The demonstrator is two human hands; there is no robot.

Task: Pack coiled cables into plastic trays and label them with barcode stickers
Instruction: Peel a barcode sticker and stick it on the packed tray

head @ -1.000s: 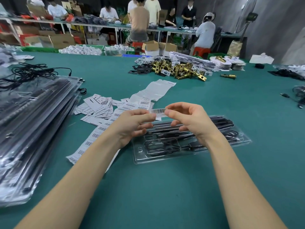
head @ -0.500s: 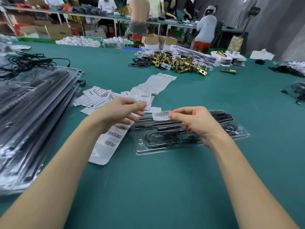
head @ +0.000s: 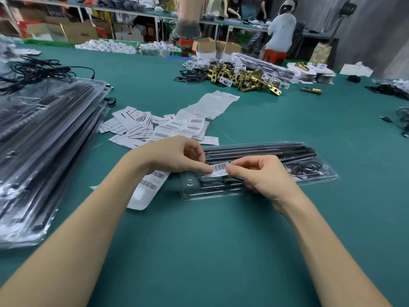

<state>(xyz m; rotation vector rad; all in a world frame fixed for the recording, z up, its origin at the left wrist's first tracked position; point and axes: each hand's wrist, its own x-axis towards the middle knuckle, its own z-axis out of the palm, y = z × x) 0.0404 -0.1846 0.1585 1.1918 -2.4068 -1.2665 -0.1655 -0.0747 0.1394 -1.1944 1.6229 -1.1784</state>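
Observation:
A clear plastic tray [head: 314, 173] with black rods and a coiled black cable lies on the green table in front of me. A white barcode sticker [head: 219, 169] is stretched just above the tray's left part. My left hand [head: 177, 157] pinches its left end and my right hand [head: 261, 173] pinches its right end. Whether the sticker touches the tray I cannot tell. A strip of barcode stickers on backing paper [head: 148, 185] lies under my left wrist, beside the tray.
A tall stack of packed trays [head: 44, 140] fills the left side, with loose black cables [head: 37, 69] behind it. Paper cards [head: 132, 122] and sticker sheets [head: 208, 107] lie beyond my hands. Brass parts [head: 243, 78] are piled further back. People work at far tables.
Both hands have come down and towards me with the sticker, from above the tray's far edge to low over its left part. The backing strip now lies on the table.

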